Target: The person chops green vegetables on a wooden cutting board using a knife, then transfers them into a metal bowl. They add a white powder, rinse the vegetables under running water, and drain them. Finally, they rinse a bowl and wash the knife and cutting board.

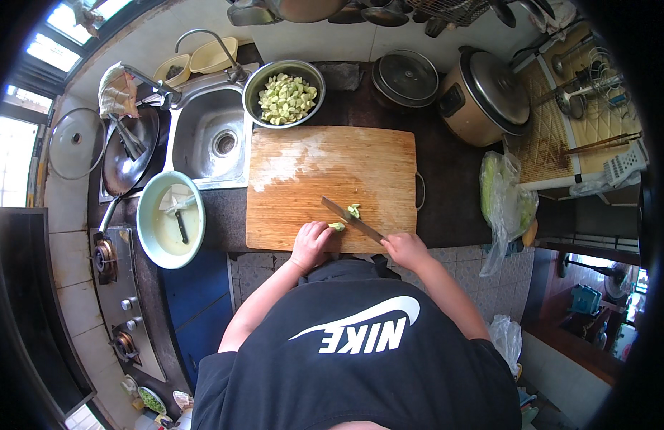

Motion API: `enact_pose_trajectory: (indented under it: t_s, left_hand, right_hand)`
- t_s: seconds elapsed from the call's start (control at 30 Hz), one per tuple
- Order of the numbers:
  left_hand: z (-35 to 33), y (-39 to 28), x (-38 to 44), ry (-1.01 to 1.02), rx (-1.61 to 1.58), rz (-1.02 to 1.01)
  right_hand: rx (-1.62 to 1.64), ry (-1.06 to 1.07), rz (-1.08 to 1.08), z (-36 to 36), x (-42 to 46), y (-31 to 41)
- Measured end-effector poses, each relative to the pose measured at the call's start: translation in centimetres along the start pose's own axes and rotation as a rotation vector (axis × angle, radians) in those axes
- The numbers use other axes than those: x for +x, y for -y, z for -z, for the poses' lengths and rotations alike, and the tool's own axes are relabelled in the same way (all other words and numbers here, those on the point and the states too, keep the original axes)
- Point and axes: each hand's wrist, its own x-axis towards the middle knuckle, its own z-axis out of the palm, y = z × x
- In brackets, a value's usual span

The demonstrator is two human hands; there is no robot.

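My right hand (406,250) grips the handle of a kitchen knife (353,219) over the front part of a wooden cutting board (332,161). The blade points up and to the left. My left hand (312,242) rests at the board's front edge, its fingertips at a pale green vegetable piece (337,227) just left of the blade. A few cut green slices (354,210) lie on the far side of the blade. Behind the board's left corner, a steel bowl (247,102) holds many cut pieces of the same pale green colour.
A steel sink (203,134) adjoins the board on the left, with a light green basin (144,220) of cloudy liquid nearer me. A lidded pot (407,78) and a rice cooker (472,102) stand behind on the right. Bagged green vegetables (492,188) lie at the right edge.
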Motion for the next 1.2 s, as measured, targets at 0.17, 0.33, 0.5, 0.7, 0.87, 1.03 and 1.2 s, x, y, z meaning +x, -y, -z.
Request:
enact_pose_trajectory:
  t_s: [0.17,0.33,0.5,0.7,0.87,1.03,1.2]
  left_hand:
    - [-0.2,0.1,-0.1,0.029,0.029,-0.017]
    - [0.0,0.0,0.0,0.043,0.030,-0.020]
    - [-0.1,0.1,-0.2,0.057,0.026,-0.015]
    - [-0.5,0.3,-0.5,0.048,0.021,-0.043]
    - [-0.8,0.9,-1.5,0.107,-0.024,-0.046]
    - [-0.4,0.9,-1.4,0.093,-0.018,-0.025]
    - [-0.5,0.9,-1.6,0.099,-0.068,0.006]
  right_hand:
    - [-0.054,0.030,0.060,0.9,-0.8,0.5]
    - [-0.064,0.037,0.072,0.8,-1.2,0.8]
    - [-0.099,0.081,0.093,1.4,-0.8,1.2]
    - [-0.100,0.095,0.109,0.3,0.0,1.3]
    - [-0.078,0.069,0.084,-1.0,0.7,1.5]
    - [-0.046,0.025,0.080,-1.2,0.8,0.9]
    - [-0.029,-0.013,0.046,-1.2,0.1,0.4]
